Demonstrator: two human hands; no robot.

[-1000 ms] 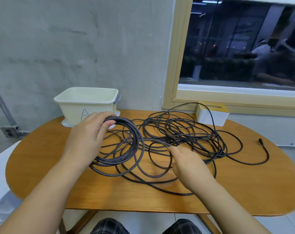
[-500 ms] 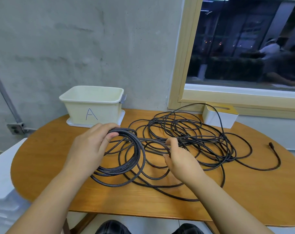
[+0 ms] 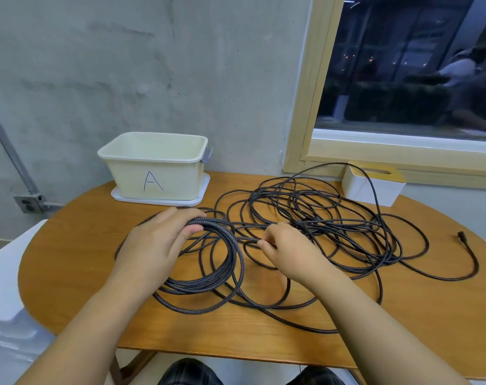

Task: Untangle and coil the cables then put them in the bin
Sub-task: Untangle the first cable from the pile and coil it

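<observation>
Head view: an oval wooden table (image 3: 103, 276) bears a loose tangle of thin black cable (image 3: 333, 226) at its right, just beside a coil of thick braided grey cable (image 3: 219, 273). At the far left edge stands a cream plastic bin marked "A" (image 3: 155, 165). Left hand (image 3: 153, 245) curls around the coil's top; right hand (image 3: 286, 251) pinches a braided strand with its fingertips.

arms: bare to past the elbow, no sleeves showing
left hand (image 3: 153, 245): no rings
right hand (image 3: 289, 251): no rings
trousers (image 3: 192, 373): dark plaid
</observation>
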